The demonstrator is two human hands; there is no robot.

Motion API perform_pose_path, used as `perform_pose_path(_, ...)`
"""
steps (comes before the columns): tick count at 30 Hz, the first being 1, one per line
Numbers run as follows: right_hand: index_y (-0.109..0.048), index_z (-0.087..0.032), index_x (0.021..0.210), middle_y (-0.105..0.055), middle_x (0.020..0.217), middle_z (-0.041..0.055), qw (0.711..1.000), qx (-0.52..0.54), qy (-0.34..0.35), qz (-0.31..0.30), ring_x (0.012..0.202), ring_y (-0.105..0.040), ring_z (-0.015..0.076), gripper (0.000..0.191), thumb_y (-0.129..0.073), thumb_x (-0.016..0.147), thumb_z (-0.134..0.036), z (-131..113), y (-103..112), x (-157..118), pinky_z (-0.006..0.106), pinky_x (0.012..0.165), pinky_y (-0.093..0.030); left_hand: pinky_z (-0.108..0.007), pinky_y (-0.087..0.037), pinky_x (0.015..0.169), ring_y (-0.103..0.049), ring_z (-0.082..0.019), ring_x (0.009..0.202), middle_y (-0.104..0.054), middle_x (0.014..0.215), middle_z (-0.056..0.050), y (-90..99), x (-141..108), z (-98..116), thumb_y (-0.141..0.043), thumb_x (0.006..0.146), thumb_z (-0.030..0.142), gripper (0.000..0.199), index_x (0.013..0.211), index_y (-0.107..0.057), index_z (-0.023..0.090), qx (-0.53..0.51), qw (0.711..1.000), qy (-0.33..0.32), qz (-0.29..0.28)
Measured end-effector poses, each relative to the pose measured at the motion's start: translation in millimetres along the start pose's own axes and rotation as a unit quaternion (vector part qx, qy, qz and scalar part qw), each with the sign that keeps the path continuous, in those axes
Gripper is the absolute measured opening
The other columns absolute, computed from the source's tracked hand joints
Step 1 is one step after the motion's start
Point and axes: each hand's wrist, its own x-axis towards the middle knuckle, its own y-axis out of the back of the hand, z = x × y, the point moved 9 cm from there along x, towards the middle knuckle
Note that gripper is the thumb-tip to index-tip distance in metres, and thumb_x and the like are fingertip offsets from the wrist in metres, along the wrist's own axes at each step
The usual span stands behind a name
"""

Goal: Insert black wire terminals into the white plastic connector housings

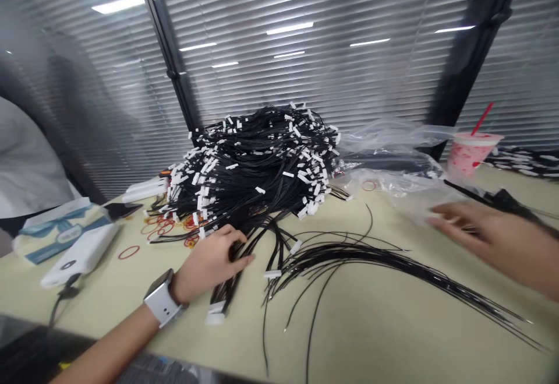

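A bundle of black cables (227, 288) with white connectors lies under my left hand (213, 263), whose thumb and fingers are curled round it. My right hand (489, 235), blurred by motion, is over the right side of the table beside a clear plastic bag (402, 189); its fingers look apart and I see nothing held. Between the hands lies a spread of loose black wires (393, 256) with bare ends. Behind them rises a large pile of black cables (257, 162) with white connectors.
At the left stand a tissue pack (63, 229) and a white power bank (81, 256) with a plugged-in cord. Rubber bands (128, 252) lie near the pile. A pink drink cup (471, 154) with a red straw stands at the back right. Glass and blinds (327, 69) rise behind the table.
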Motion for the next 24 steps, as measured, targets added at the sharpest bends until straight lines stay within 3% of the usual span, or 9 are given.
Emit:
perform_pose_path(1,-0.060,-0.017,0.100,-0.065,0.096,0.0168,0.996,0.064,0.002,-0.057,0.074,-0.062,0.0207,0.043,-0.033,0.089,-0.049,-39.9,-10.9,12.3,0.034,0.063,-0.047,-0.032,-0.045,0.073,-0.060,-0.020,0.079,-0.059,0.091,-0.005,-1.3,0.4,-5.7,-0.052,0.078,0.042,0.030,0.095,-0.061,0.019,0.013,1.000,0.016,-0.004)
perform_pose_path(4,-0.062,-0.020,0.085,-0.066,0.083,0.0063,0.987,0.079,0.078,-0.118,0.071,-0.060,0.0155,0.050,-0.025,0.089,-0.055,-163.2,-33.8,46.7,0.029,0.062,-0.047,-0.032,-0.044,0.067,-0.060,-0.021,0.074,-0.059,0.083,-0.004,-1.7,-1.0,-11.9,-0.050,0.078,0.041,0.028,0.091,-0.061,0.019,0.037,0.999,0.035,-0.002)
perform_pose_path(6,-0.061,-0.017,0.080,-0.064,0.076,0.0065,0.984,0.056,0.100,-0.135,0.071,-0.060,0.0171,0.054,-0.027,0.088,-0.058,-218.8,-55.0,65.9,0.032,0.064,-0.048,-0.032,-0.044,0.065,-0.060,-0.021,0.073,-0.059,0.084,-0.005,-0.5,-4.8,-11.9,-0.050,0.077,0.044,0.031,0.091,-0.060,0.019,0.052,0.998,0.040,0.000)
perform_pose_path(8,-0.060,-0.013,0.087,-0.063,0.080,0.0064,0.979,0.027,0.121,-0.160,0.075,-0.060,0.0170,0.046,-0.041,0.086,-0.054,-253.2,-80.5,79.4,0.034,0.068,-0.049,-0.033,-0.044,0.066,-0.060,-0.022,0.075,-0.059,0.086,-0.006,0.7,-9.8,-12.3,-0.052,0.075,0.047,0.034,0.093,-0.060,0.019,0.066,0.997,0.043,0.000)
perform_pose_path(11,-0.057,-0.013,0.100,-0.061,0.094,0.0048,0.968,-0.017,0.154,-0.196,0.079,-0.059,0.0136,0.029,-0.050,0.087,-0.037,-273.9,-111.0,93.2,0.033,0.070,-0.050,-0.032,-0.044,0.068,-0.061,-0.022,0.080,-0.060,0.089,-0.006,1.4,-15.0,-18.2,-0.052,0.077,0.039,0.028,0.097,-0.059,0.020,0.087,0.995,0.050,-0.001)
perform_pose_path(13,-0.056,-0.013,0.105,-0.059,0.099,0.0054,0.963,-0.049,0.173,-0.200,0.082,-0.059,0.0140,0.026,-0.050,0.087,-0.032,-275.0,-118.6,103.4,0.033,0.071,-0.050,-0.031,-0.044,0.069,-0.061,-0.021,0.081,-0.060,0.091,-0.006,0.8,-14.1,-24.9,-0.050,0.080,0.028,0.022,0.099,-0.058,0.020,0.102,0.993,0.054,-0.003)
perform_pose_path(18,-0.053,-0.014,0.112,-0.057,0.106,0.0069,0.952,-0.114,0.239,-0.153,0.089,-0.058,0.0166,0.030,-0.051,0.087,-0.031,-269.8,-112.3,130.3,0.037,0.076,-0.050,-0.031,-0.044,0.070,-0.059,-0.023,0.089,-0.059,0.096,-0.007,1.6,3.7,-36.1,-0.052,0.083,0.021,0.012,0.093,-0.059,0.020,0.148,0.988,0.036,0.000)
perform_pose_path(24,-0.053,-0.014,0.112,-0.057,0.108,0.0075,0.939,-0.138,0.307,-0.073,0.094,-0.057,0.0181,0.030,-0.050,0.087,-0.031,-268.5,-118.2,136.6,0.040,0.080,-0.047,-0.030,-0.043,0.067,-0.056,-0.023,0.091,-0.058,0.093,-0.006,7.0,30.8,-52.0,-0.061,0.080,0.025,0.009,0.088,-0.060,0.022,0.180,0.983,0.020,0.006)
